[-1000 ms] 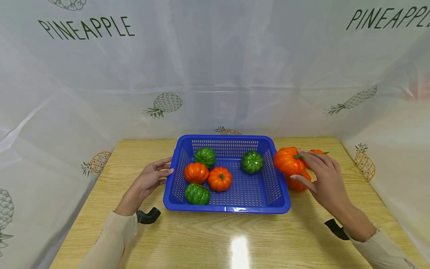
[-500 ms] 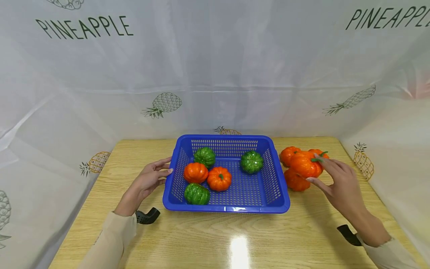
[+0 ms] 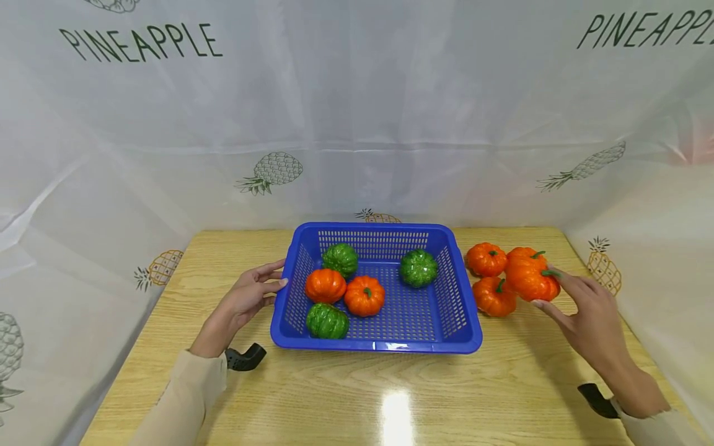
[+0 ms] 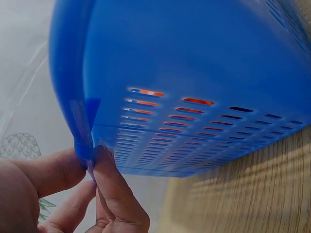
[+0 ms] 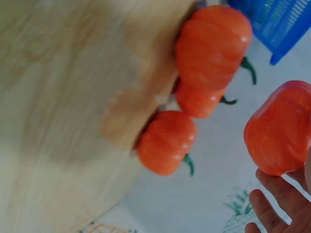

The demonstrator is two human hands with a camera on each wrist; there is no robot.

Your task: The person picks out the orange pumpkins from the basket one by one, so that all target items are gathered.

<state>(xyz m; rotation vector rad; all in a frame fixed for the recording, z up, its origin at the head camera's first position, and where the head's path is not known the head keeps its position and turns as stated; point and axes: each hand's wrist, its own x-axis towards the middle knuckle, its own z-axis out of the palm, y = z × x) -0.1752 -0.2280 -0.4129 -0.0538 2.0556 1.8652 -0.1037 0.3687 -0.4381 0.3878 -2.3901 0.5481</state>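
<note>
My right hand holds a small glossy orange pumpkin with a green stem, raised to the right of the basket. In the right wrist view this held pumpkin is apart from the others, with fingertips at its lower side. A blue plastic basket holds two orange pumpkins and several green ones. My left hand pinches the basket's left rim between thumb and fingers, as the left wrist view shows at the rim.
Beside the basket's right wall, orange pumpkins stand on the wooden table: one at the back, one in front, and one partly hidden behind the held pumpkin. A white curtain with pineapple prints surrounds the table's back and sides.
My right hand has moved right with the held pumpkin, from beside the basket's rim to farther out, uncovering the pumpkins on the table. The left hand and basket have stayed still.
</note>
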